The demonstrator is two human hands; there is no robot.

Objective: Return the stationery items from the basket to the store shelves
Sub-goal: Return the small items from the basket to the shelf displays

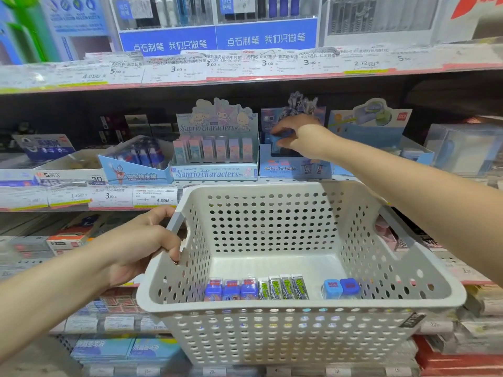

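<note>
At the bottom centre of the frame you carry a white perforated plastic basket [296, 330], tilted so its inside faces you. Along its near inner wall lie three blue-and-red wrapped erasers [230, 290] in a row, four green-and-white wrapped packs [283, 287] just beside them to the right, and, a little apart further right, two small blue cube-shaped boxes [340, 288] touching each other.

At centre left your left hand [141, 243] is the grip on the basket: its fingers curl through the cut-out handle of the left wall, clenched round the rim.

Your right arm crosses from the right edge over the basket's far right corner toward the middle shelf [190, 183]. Above centre your right hand [299, 137] pinches a small blue boxed item [277, 139] between thumb and fingers, at the open top of a blue cardboard display box [294, 165]. Whether the item already rests in that box, you cannot tell.

Just left of it stands a pastel Sanrio characters display box [216, 148] with a row of pink and blue erasers, and left again a slanted blue display carton [136, 164]. Right of your hand stands a light blue display [370, 126].

Across the top runs an upper shelf edge with price labels [245, 66], and above it blue pen display signs [217, 40].
</note>
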